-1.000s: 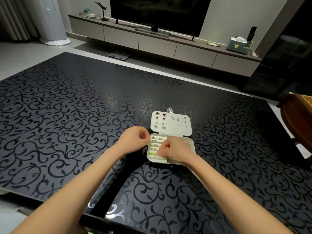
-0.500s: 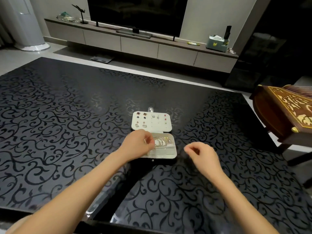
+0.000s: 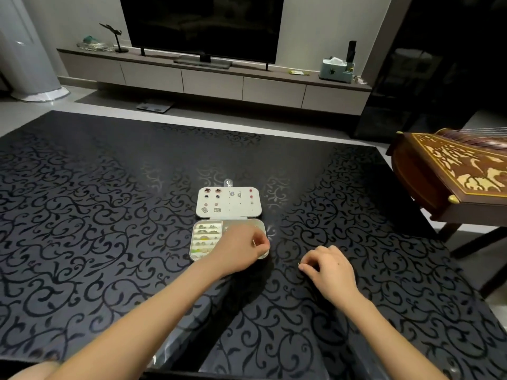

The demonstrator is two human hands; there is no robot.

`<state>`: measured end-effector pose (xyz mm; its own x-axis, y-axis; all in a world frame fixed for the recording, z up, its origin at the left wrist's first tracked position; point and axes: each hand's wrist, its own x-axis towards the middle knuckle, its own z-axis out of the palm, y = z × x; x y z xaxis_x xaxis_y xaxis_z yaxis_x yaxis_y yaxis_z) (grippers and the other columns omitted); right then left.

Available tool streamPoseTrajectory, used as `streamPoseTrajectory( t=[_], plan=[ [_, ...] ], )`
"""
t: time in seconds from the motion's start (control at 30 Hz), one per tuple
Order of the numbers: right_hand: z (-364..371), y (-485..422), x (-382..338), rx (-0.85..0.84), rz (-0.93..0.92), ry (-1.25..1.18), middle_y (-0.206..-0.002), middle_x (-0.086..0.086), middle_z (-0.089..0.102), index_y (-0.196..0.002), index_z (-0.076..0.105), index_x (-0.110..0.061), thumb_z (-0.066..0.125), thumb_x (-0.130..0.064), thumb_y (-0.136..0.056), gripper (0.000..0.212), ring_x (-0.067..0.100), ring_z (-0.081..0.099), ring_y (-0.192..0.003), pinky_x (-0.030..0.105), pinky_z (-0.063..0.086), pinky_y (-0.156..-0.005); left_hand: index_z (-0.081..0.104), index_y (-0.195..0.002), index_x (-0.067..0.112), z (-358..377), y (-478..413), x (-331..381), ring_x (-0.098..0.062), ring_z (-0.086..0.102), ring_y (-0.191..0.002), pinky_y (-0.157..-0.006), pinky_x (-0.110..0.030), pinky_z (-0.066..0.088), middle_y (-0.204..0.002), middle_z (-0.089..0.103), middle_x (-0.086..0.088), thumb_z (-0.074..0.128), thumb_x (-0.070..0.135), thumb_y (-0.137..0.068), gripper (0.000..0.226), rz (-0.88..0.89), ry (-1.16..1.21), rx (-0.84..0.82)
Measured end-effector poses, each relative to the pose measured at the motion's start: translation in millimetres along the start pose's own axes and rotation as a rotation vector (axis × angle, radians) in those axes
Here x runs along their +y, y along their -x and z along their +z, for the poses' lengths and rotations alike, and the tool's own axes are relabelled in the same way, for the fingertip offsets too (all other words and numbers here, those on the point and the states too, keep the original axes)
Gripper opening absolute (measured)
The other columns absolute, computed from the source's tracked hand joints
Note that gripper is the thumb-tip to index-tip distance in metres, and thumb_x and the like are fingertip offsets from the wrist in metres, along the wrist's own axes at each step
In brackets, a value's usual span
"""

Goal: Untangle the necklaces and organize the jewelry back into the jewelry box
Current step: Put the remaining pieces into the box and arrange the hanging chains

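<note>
While the jewelry box (image 3: 193, 246) lies open near the middle of the dark scroll-patterned tabletop (image 3: 109, 215), both hands work at its right side. Its lid (image 3: 236, 208) is folded flat on the far side of the base, and pairs of earrings (image 3: 212, 191) are pinned across the lid's pale inner face. The left part of the base holds rings (image 3: 207, 237) tucked in padded rows. The right part of the base is mostly hidden under the left hand (image 3: 241, 249).

That left hand reaches in from the near side of the box, its fingers curled and its thumb meeting the forefinger at the box's right edge. Whether anything sits in that pinch I cannot tell. The right hand (image 3: 329, 267) is to the right of the box and slightly nearer the person, apart from it, low over the tabletop. Its fingers are curled too, the tips drawn together toward the box. A tiny gold glint (image 3: 299, 264) shows at those tips (too small to name), so I cannot tell whether the hand grips something.

No chain can be made out between the hands against the dark pattern.

Far to the right of the box, off the tabletop's edge, stands a carved wooden instrument (image 3: 452, 171). Beyond the box, across the floor, a low cabinet (image 3: 214, 83) carries a television (image 3: 203, 23) and a tissue box (image 3: 336, 68).
</note>
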<state>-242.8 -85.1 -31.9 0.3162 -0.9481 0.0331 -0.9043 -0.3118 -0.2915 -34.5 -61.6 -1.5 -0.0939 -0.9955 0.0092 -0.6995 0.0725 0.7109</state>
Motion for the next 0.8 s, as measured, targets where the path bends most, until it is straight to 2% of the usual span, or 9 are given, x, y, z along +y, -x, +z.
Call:
streamPoseTrajectory(
  t=[0.07, 0.13, 0.2, 0.33, 0.4, 0.5, 0.57, 0.63, 0.8],
  plan=[
    [-7, 2, -6, 0.011, 0.048, -0.257, -0.087, -0.016, 0.063, -0.083, 0.066, -0.031, 0.064, -0.037, -0.085, 0.007, 0.008, 0.050, -0.090, 0.021, 0.039, -0.076, 0.071, -0.085, 0.013, 4, 1, 5, -0.010, 0.057, -0.076, -0.072, -0.022, 0.042, -0.081, 0.067, 0.005, 0.060, 0.023, -0.088, 0.015, -0.005, 0.035, -0.035],
    [-16, 1, -20, 0.024, 0.011, -0.407, -0.086, -0.016, 0.065, -0.082, 0.069, -0.031, 0.067, -0.034, -0.083, 0.004, 0.005, 0.052, -0.089, 0.022, 0.042, -0.079, 0.069, -0.080, 0.017, 6, 1, 7, -0.005, 0.054, -0.068, -0.067, -0.020, 0.040, -0.075, 0.065, 0.006, 0.060, 0.030, -0.089, 0.019, -0.020, 0.072, -0.043],
    [-21, -3, -36, 0.067, -0.078, -0.368, -0.085, -0.015, 0.066, -0.085, 0.070, -0.027, 0.067, -0.030, -0.083, 0.005, 0.006, 0.053, -0.088, 0.020, 0.039, -0.077, 0.066, -0.072, 0.017, 4, 0, 9, -0.001, 0.047, -0.058, -0.059, -0.016, 0.034, -0.064, 0.058, 0.007, 0.061, 0.035, -0.088, 0.025, -0.052, 0.139, -0.039],
    [-24, -18, -62, 0.196, -0.227, -0.238, -0.083, -0.005, 0.068, -0.085, 0.072, -0.017, 0.069, -0.024, -0.082, 0.008, 0.016, 0.055, -0.084, 0.025, 0.040, -0.076, 0.070, -0.070, 0.010, -6, -2, 6, -0.001, 0.046, -0.053, -0.056, -0.016, 0.035, -0.057, 0.058, 0.008, 0.066, 0.033, -0.085, 0.027, -0.161, 0.404, 0.006],
    [-25, -24, -72, 0.180, -0.250, -0.228, -0.083, -0.004, 0.068, -0.085, 0.072, -0.016, 0.068, -0.023, -0.082, 0.008, 0.017, 0.055, -0.084, 0.025, 0.039, -0.076, 0.068, -0.062, 0.016, -12, -2, 3, 0.002, 0.047, -0.050, -0.054, -0.013, 0.035, -0.050, 0.056, 0.012, 0.065, 0.025, -0.086, 0.026, -0.196, 0.522, -0.005],
    [-27, -33, -83, 0.182, -0.292, -0.260, -0.070, -0.014, 0.055, -0.079, 0.073, -0.017, 0.068, -0.017, -0.082, 0.006, 0.016, 0.048, -0.079, 0.025, 0.035, -0.073, 0.067, -0.057, 0.021, -23, 0, -3, -0.005, 0.049, -0.060, -0.055, -0.013, 0.035, -0.059, 0.059, 0.007, 0.061, 0.024, -0.089, 0.033, -0.204, 0.660, -0.051],
    [-26, -40, -88, 0.157, -0.316, -0.262, -0.065, -0.020, 0.044, -0.079, 0.073, -0.017, 0.066, -0.014, -0.082, 0.008, 0.012, 0.042, -0.078, 0.022, 0.029, -0.072, 0.068, -0.058, 0.021, -29, 0, -8, -0.007, 0.048, -0.063, -0.055, -0.015, 0.034, -0.062, 0.059, 0.005, 0.061, 0.022, -0.089, 0.032, -0.202, 0.702, -0.080],
    [-24, -47, -93, 0.083, -0.336, -0.265, -0.071, -0.017, 0.050, -0.083, 0.074, -0.016, 0.064, -0.015, -0.084, 0.010, 0.009, 0.040, -0.079, 0.018, 0.027, -0.072, 0.069, -0.066, 0.013, -34, -2, -13, -0.003, 0.047, -0.057, -0.055, -0.014, 0.034, -0.061, 0.058, 0.006, 0.061, 0.017, -0.089, 0.025, -0.208, 0.694, -0.078],
    [-25, -60, -98, -0.029, -0.245, -0.623, -0.076, -0.014, 0.066, -0.086, 0.075, -0.017, 0.070, -0.015, -0.081, 0.008, -0.006, 0.054, -0.069, 0.008, 0.038, -0.066, 0.069, -0.075, 0.005, -45, -9, -29, -0.009, 0.051, -0.061, -0.056, -0.017, 0.039, -0.070, 0.064, -0.003, 0.060, 0.011, -0.089, 0.018, -0.228, 0.712, -0.052]
  ],
)
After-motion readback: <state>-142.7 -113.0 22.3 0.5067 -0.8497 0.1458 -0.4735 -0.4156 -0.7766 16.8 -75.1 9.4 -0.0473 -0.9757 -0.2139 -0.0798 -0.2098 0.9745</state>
